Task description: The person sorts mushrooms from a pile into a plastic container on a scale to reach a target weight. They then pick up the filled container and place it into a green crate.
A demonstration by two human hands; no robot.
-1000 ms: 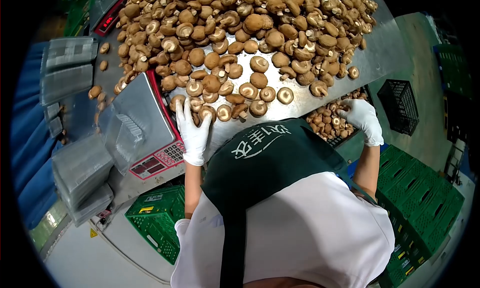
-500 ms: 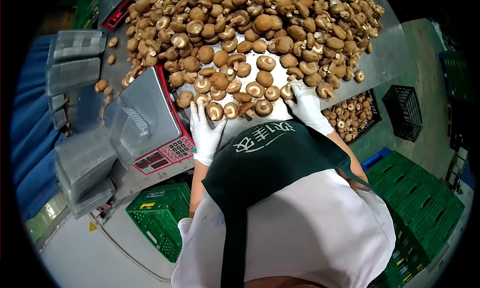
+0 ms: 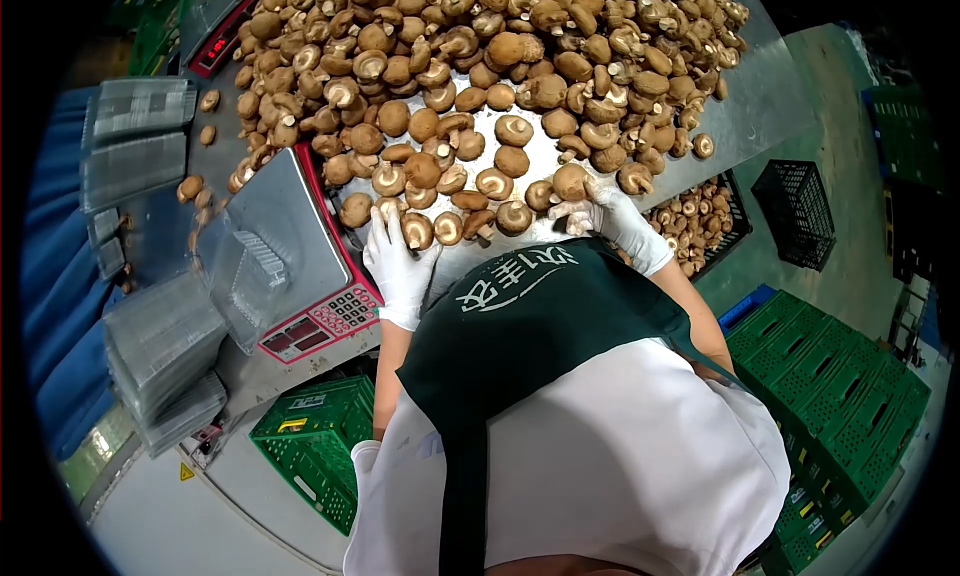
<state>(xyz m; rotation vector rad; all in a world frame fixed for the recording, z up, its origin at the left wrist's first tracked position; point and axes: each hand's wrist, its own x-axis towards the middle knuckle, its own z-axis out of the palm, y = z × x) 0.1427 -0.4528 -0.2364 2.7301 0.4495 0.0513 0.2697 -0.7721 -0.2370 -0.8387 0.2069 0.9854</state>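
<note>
A large heap of brown mushrooms (image 3: 560, 36) covers the far part of the metal table, with several loose ones nearer my body. My left hand (image 3: 400, 271), in a white glove, rests at the table's near edge with its fingers spread, the fingertips beside a mushroom (image 3: 417, 230). On the right, my gloved right hand (image 3: 605, 216) has its fingers curled at a mushroom (image 3: 571, 183), thumb side toward the loose row. That mushroom sits against its fingertips. More mushrooms (image 3: 494, 184) lie between the two hands.
A red-edged scale (image 3: 290, 256) with a clear tray stands left of my left hand. Stacked clear trays (image 3: 165, 326) are farther left. A black crate of mushrooms (image 3: 738, 211) is below the table at right, near another black crate (image 3: 795, 211). Green crates (image 3: 830, 386) stand lower right.
My right hand has changed from nearly flat to curled, and its fingers are now at a mushroom. My left hand remains beside the near mushrooms. The whole view has shifted slightly.
</note>
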